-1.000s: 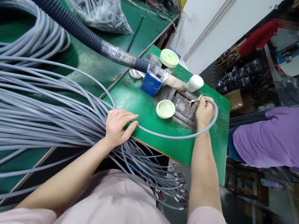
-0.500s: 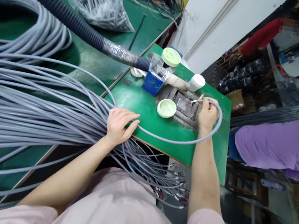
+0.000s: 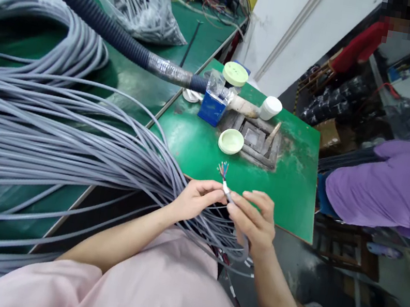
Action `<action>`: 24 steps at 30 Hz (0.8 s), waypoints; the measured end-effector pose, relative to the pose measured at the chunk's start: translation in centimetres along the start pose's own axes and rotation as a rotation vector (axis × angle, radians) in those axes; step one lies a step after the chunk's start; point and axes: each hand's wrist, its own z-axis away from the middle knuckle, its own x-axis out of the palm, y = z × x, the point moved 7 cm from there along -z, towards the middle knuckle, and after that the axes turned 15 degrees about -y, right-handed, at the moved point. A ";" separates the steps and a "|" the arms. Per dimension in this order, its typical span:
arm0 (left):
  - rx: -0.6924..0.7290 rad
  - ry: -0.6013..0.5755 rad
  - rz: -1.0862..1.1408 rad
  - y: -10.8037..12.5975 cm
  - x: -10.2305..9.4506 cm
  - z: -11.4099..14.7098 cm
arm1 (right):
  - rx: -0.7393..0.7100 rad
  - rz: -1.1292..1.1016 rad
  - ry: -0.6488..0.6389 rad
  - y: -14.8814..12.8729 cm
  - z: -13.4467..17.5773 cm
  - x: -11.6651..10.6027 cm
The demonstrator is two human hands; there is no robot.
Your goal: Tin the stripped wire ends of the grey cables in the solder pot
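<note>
Both hands pinch one cable (image 3: 227,191) end: left hand (image 3: 197,202) at 9, right hand (image 3: 252,219) at 4; stripped wires (image 3: 222,169) point to 11.

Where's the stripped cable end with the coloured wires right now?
In the head view, the stripped cable end is centre frame, pinched between the left hand and right hand, just over the near edge of the small green table.

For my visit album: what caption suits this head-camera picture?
Both hands, left and right, pinch one grey cable's stripped end beside a big cable bundle.
</note>
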 end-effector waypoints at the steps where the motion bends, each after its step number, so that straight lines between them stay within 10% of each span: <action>1: -0.037 0.001 0.085 -0.4 0.4 0.1 | -0.014 -0.001 -0.021 -0.5 0.7 0.5; 24: -0.202 0.024 -0.088 -1.3 2.4 1.4 | 0.473 -0.520 -0.114 0.0 4.2 3.6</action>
